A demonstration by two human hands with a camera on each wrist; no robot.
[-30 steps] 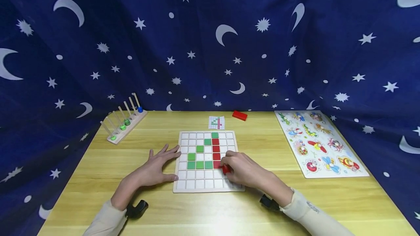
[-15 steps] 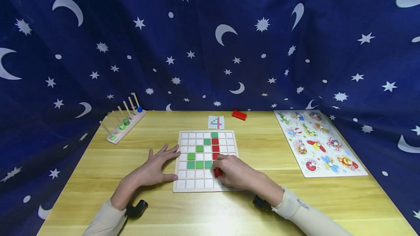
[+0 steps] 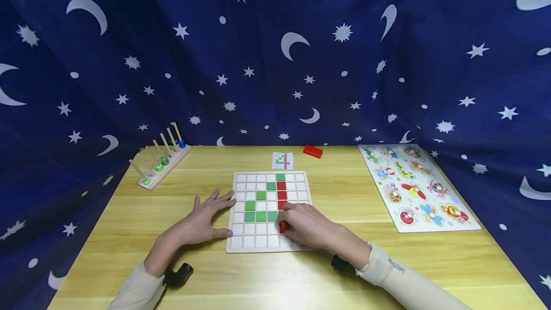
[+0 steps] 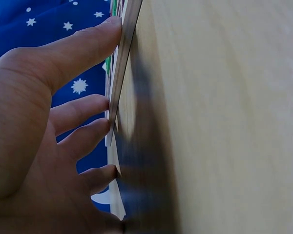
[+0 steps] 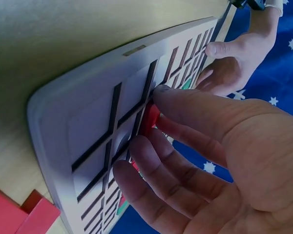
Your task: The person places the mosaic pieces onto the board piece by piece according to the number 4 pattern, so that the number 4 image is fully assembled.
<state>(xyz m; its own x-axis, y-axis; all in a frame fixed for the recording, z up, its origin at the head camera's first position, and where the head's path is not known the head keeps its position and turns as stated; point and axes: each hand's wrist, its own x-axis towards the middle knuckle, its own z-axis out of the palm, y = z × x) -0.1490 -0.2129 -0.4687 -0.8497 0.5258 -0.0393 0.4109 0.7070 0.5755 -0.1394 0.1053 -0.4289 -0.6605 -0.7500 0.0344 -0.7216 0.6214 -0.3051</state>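
A pale wooden grid board (image 3: 261, 241) lies at the middle of the table, with green tiles (image 3: 260, 215) stepped diagonally and in a row, and a column of red tiles (image 3: 281, 195). My right hand (image 3: 307, 226) pinches a red tile (image 5: 149, 118) between thumb and fingertips, over a cell just below the red column. The hand hides the board's lower right cells. My left hand (image 3: 200, 221) has its fingers spread, thumb and fingertips touching the board's left edge. In the left wrist view, the thumb (image 4: 88, 48) lies against that edge.
Behind the board lie a small pattern card (image 3: 282, 160) and a red block (image 3: 313, 151). A peg stand with rings (image 3: 165, 164) is at back left, an insect puzzle board (image 3: 417, 188) at right. More red pieces (image 5: 39, 217) lie beside the board in the right wrist view.
My right hand has moved left with the red tile, from the right of the red column to the cell below it. The left hand stays at the board's edge.
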